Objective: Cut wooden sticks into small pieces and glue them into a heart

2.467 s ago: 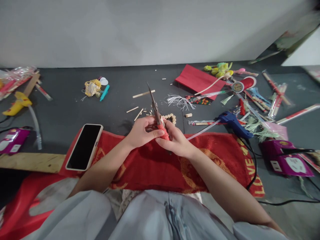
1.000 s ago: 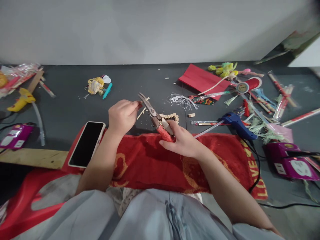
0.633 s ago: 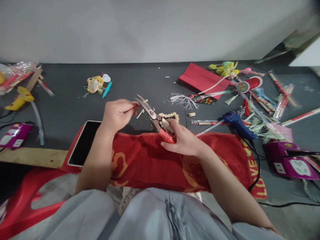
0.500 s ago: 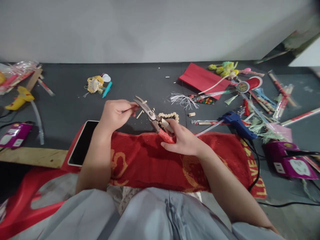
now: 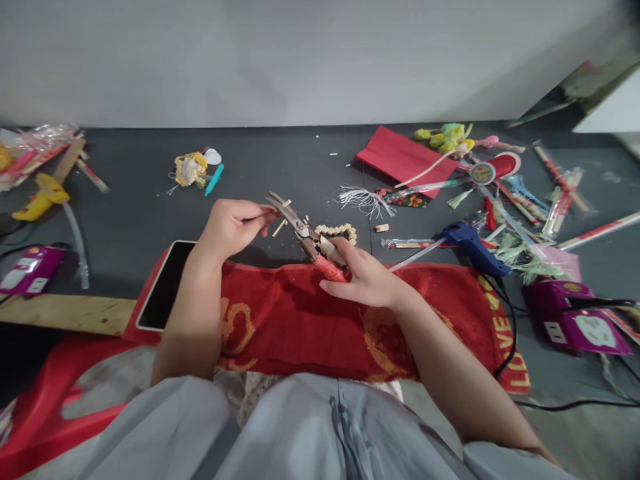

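In my right hand (image 5: 367, 275) are pruning shears (image 5: 301, 228) with red-wrapped handles, their blades pointing up and left. My left hand (image 5: 231, 228) is closed in a pinch, its fingertips right at the blades. A thin wooden stick (image 5: 287, 203) lies across the blades, in line with those fingertips; its pinched end is hidden. Under the shears and just behind my right fingers is a beaded-looking ring of small pale wooden pieces (image 5: 345, 231), partly covered. Another short cut stick (image 5: 279, 228) lies on the dark table below the blades, among crumbs.
A red towel (image 5: 300, 320) covers the table's front edge, with a phone (image 5: 167, 285) to its left. Glue guns, one blue (image 5: 475, 250) and one yellow (image 5: 43, 199), lie at either side. A red paper envelope (image 5: 400, 160), thread spool (image 5: 503, 167) and wrapped chopsticks crowd the right.
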`<state>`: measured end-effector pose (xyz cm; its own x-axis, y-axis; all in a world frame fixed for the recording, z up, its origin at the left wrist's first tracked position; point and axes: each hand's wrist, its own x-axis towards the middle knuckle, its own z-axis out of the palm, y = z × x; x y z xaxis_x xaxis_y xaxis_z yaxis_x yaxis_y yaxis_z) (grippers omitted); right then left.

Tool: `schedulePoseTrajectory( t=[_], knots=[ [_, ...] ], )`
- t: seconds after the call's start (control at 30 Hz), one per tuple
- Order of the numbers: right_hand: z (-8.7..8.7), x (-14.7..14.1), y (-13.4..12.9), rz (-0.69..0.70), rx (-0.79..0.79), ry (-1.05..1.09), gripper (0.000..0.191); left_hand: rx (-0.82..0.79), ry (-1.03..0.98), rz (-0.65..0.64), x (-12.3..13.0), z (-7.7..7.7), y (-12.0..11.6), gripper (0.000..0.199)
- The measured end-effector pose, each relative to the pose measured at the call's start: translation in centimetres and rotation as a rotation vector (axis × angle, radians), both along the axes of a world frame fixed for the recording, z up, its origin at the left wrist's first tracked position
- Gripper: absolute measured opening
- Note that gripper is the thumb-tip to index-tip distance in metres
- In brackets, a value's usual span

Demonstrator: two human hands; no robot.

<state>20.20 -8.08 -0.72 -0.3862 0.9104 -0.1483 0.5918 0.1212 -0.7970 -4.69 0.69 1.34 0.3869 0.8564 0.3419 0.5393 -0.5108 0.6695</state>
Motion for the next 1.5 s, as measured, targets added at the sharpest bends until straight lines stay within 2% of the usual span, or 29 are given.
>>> schedulePoseTrajectory(
  t=[0.2,0.47,0.67,0.83,1.1,1.23,1.37,1.5],
  knots=[
    [-0.1,0.1,0.1,0.011,-0.05,0.036,0.049,0.093,-0.028,0.008,0.1,-0.4,0.2,0.03],
    [-0.5,0.1,0.1,0.023,-0.059,0.083,0.048,0.123,-0.024,0.055,0.2,-0.7,0.2,0.02],
    [-0.9,0.0,0.1,0.001,-0.036,0.106,0.047,0.236,0.004,0.087,1.1,-0.9,-0.1,0.019],
    [-1.0,0.1,0.1,-0.002,-0.036,0.111,0.047,0.337,-0.001,0.063,1.3,-1.2,-0.1,0.018],
    [-0.9,0.0,0.2,-0.001,-0.054,0.133,0.048,0.311,0.005,0.089,1.3,-1.2,0.0,0.017],
    [-0.9,0.0,0.1,-0.009,-0.059,0.138,0.055,0.23,-0.028,0.114,1.3,-1.2,-0.1,0.018],
    [-1.2,0.1,0.0,0.007,-0.055,0.162,0.058,0.11,-0.156,0.072,1.4,-1.2,-0.2,0.022],
    [-1.4,0.4,0.3,0.077,-0.043,0.248,0.052,0.044,-0.219,0.0,1.4,-0.9,-0.3,0.025]
  ],
)
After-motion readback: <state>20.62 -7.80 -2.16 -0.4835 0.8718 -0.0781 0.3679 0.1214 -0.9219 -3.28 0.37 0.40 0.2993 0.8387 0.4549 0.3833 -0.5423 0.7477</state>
